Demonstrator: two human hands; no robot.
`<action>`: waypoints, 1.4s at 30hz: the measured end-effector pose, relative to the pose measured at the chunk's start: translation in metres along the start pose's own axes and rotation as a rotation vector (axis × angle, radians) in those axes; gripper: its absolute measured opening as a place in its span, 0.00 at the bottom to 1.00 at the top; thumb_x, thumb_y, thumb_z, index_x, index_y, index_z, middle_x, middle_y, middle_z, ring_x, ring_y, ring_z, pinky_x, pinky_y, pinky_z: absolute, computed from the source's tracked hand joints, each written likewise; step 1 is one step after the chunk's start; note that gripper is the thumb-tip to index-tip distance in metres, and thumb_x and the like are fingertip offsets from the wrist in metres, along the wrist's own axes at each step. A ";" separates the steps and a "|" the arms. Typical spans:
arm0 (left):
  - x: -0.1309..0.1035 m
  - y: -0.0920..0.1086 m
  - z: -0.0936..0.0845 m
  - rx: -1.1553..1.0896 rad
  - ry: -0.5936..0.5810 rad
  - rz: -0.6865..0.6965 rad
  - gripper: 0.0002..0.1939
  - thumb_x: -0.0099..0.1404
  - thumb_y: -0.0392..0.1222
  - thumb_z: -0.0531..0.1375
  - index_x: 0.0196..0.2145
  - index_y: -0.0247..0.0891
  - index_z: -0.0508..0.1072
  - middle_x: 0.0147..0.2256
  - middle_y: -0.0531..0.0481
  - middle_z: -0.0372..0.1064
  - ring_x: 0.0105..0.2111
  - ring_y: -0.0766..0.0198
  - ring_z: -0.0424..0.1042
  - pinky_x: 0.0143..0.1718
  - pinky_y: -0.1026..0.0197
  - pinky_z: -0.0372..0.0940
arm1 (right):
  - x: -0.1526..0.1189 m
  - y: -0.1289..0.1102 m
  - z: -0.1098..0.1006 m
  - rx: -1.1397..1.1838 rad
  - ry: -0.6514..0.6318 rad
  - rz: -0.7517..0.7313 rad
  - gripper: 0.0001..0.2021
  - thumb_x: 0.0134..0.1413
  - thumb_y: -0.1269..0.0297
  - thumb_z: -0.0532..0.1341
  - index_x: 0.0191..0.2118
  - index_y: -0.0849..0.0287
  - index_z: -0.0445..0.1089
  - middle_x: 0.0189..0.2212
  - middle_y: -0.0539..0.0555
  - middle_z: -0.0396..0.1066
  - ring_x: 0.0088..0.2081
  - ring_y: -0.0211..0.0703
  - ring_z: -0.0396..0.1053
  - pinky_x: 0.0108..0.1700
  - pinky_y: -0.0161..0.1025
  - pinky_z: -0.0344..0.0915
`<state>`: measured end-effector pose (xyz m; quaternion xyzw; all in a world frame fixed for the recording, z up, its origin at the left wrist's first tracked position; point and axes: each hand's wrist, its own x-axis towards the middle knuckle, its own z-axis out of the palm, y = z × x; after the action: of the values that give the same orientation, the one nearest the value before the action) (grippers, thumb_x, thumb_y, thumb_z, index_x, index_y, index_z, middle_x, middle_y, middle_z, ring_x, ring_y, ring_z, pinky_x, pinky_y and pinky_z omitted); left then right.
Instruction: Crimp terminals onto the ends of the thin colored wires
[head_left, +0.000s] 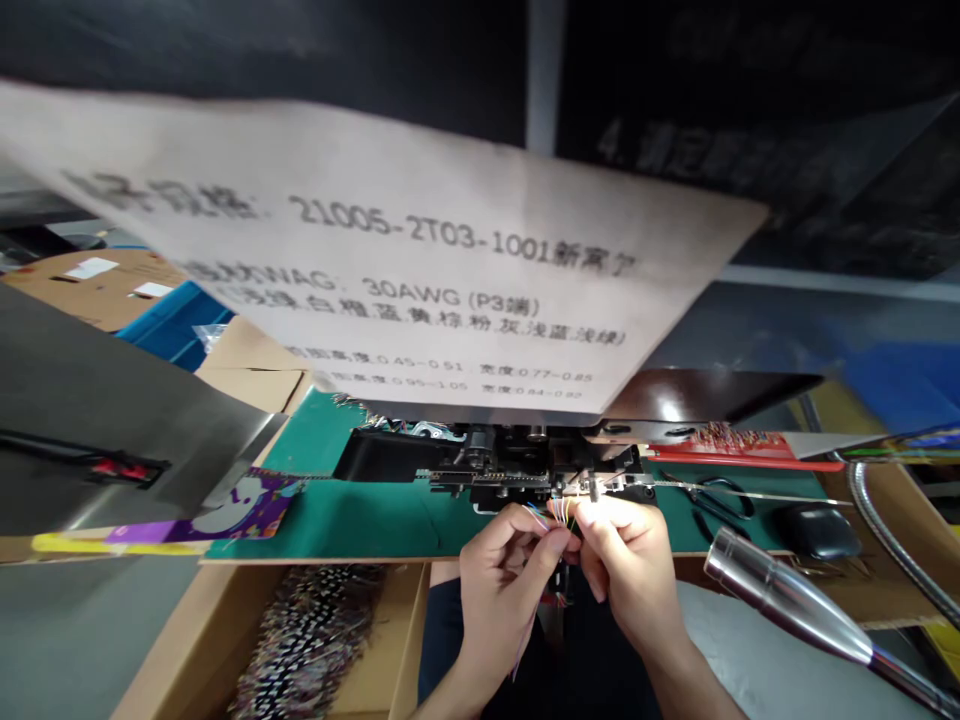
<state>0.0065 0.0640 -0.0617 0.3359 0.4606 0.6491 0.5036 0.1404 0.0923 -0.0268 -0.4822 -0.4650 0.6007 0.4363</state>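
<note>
My left hand point(502, 580) is closed in a pinch on a bundle of thin coloured wires point(559, 511). Their ends fan out in blue, white, yellow and orange. My right hand point(634, 565) pinches the same wires from the other side, its fingertips close to the metal tooling of a crimping machine point(517, 480). Below the left hand, a length of the wires trails down past the wrist. The exact spot where the right fingertips meet a wire is too small to make out.
A printed paper label point(465, 270) on the machine body hangs over the work. A green mat point(375, 530) covers the bench. To the right are a shiny lamp head point(787, 600), scissors point(720, 500) and a red tray point(750, 445). A carton with bundled wires point(315, 630) stands at lower left.
</note>
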 end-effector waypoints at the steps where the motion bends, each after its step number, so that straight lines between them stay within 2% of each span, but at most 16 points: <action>1: -0.001 -0.001 0.000 -0.002 -0.002 -0.007 0.16 0.70 0.50 0.77 0.32 0.41 0.78 0.29 0.51 0.83 0.25 0.62 0.80 0.32 0.63 0.78 | -0.001 -0.001 0.000 -0.025 0.008 -0.012 0.27 0.71 0.38 0.69 0.34 0.60 0.87 0.12 0.45 0.61 0.17 0.37 0.52 0.26 0.37 0.63; 3: -0.002 -0.002 -0.001 0.002 -0.022 -0.025 0.17 0.70 0.51 0.77 0.32 0.41 0.77 0.29 0.50 0.83 0.25 0.61 0.81 0.31 0.62 0.78 | -0.003 -0.002 -0.001 -0.063 0.036 -0.026 0.24 0.69 0.39 0.71 0.39 0.59 0.89 0.14 0.45 0.62 0.18 0.37 0.53 0.25 0.37 0.63; 4: -0.002 -0.002 -0.001 0.004 -0.038 -0.036 0.18 0.70 0.52 0.76 0.31 0.41 0.77 0.29 0.50 0.83 0.26 0.59 0.82 0.31 0.62 0.78 | -0.003 -0.003 -0.001 -0.075 0.052 -0.030 0.24 0.70 0.40 0.71 0.38 0.58 0.89 0.14 0.45 0.61 0.18 0.38 0.54 0.25 0.37 0.64; 6: -0.001 -0.002 -0.001 0.002 -0.071 -0.058 0.17 0.71 0.52 0.75 0.31 0.41 0.77 0.28 0.50 0.82 0.27 0.58 0.83 0.31 0.61 0.78 | -0.004 -0.003 -0.002 -0.092 0.076 -0.042 0.25 0.71 0.41 0.70 0.31 0.58 0.86 0.13 0.45 0.61 0.17 0.38 0.55 0.25 0.37 0.66; 8: -0.001 -0.002 -0.001 -0.017 -0.074 -0.065 0.17 0.71 0.51 0.75 0.31 0.41 0.78 0.28 0.51 0.82 0.27 0.58 0.83 0.31 0.60 0.79 | -0.004 -0.003 -0.002 -0.098 0.092 -0.045 0.26 0.71 0.43 0.70 0.28 0.58 0.83 0.13 0.46 0.61 0.17 0.37 0.56 0.25 0.37 0.66; 15: -0.003 -0.007 -0.002 -0.107 -0.086 -0.111 0.16 0.72 0.48 0.75 0.32 0.42 0.75 0.27 0.52 0.82 0.25 0.60 0.80 0.31 0.59 0.79 | -0.008 -0.003 0.001 -0.139 0.126 -0.100 0.18 0.73 0.47 0.70 0.41 0.56 0.92 0.16 0.48 0.69 0.17 0.39 0.63 0.20 0.35 0.65; 17: -0.004 -0.007 -0.002 -0.122 -0.100 -0.129 0.17 0.72 0.49 0.75 0.32 0.42 0.75 0.28 0.52 0.81 0.26 0.59 0.80 0.32 0.59 0.79 | -0.008 -0.004 0.002 -0.150 0.131 -0.126 0.16 0.72 0.50 0.71 0.41 0.55 0.92 0.19 0.50 0.72 0.18 0.39 0.64 0.21 0.36 0.65; 19: -0.004 -0.006 -0.001 -0.125 -0.097 -0.122 0.17 0.72 0.49 0.75 0.31 0.41 0.76 0.28 0.52 0.81 0.27 0.59 0.81 0.33 0.59 0.79 | -0.008 -0.005 0.002 -0.141 0.127 -0.119 0.17 0.71 0.50 0.71 0.37 0.56 0.91 0.20 0.50 0.73 0.18 0.38 0.64 0.22 0.35 0.65; 23: -0.002 -0.005 0.001 -0.086 -0.058 -0.039 0.15 0.72 0.47 0.76 0.31 0.41 0.80 0.28 0.52 0.82 0.27 0.62 0.81 0.33 0.64 0.78 | -0.007 -0.005 -0.001 -0.099 0.075 -0.032 0.23 0.73 0.45 0.69 0.34 0.58 0.88 0.15 0.47 0.65 0.16 0.36 0.57 0.21 0.34 0.60; 26: -0.002 -0.004 0.003 -0.067 -0.044 -0.006 0.14 0.72 0.46 0.76 0.31 0.41 0.80 0.28 0.53 0.82 0.28 0.62 0.82 0.33 0.66 0.78 | -0.005 -0.001 -0.003 -0.088 0.058 -0.030 0.25 0.74 0.43 0.68 0.34 0.59 0.88 0.14 0.45 0.61 0.16 0.35 0.54 0.23 0.35 0.58; 32: -0.001 -0.003 0.004 -0.099 -0.017 0.051 0.11 0.73 0.42 0.75 0.34 0.40 0.81 0.31 0.51 0.85 0.27 0.64 0.83 0.34 0.66 0.79 | 0.002 0.004 -0.004 0.108 0.022 0.015 0.27 0.70 0.39 0.71 0.32 0.60 0.88 0.10 0.43 0.59 0.15 0.32 0.45 0.28 0.36 0.67; 35: 0.000 -0.003 0.004 -0.125 -0.029 0.071 0.09 0.73 0.40 0.75 0.34 0.40 0.81 0.32 0.52 0.85 0.27 0.65 0.84 0.36 0.66 0.81 | 0.003 0.002 -0.002 0.152 0.037 0.067 0.26 0.69 0.39 0.72 0.32 0.60 0.89 0.09 0.43 0.60 0.16 0.33 0.47 0.31 0.36 0.70; 42: 0.001 -0.002 0.004 -0.121 -0.009 0.066 0.09 0.72 0.39 0.75 0.34 0.41 0.82 0.30 0.55 0.83 0.27 0.67 0.83 0.35 0.69 0.80 | 0.002 -0.001 0.002 0.150 0.047 0.080 0.26 0.68 0.39 0.73 0.33 0.60 0.89 0.08 0.44 0.60 0.16 0.35 0.51 0.33 0.37 0.71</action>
<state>0.0106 0.0658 -0.0622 0.3230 0.4069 0.6905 0.5033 0.1386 0.0943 -0.0260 -0.4803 -0.3885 0.6394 0.4578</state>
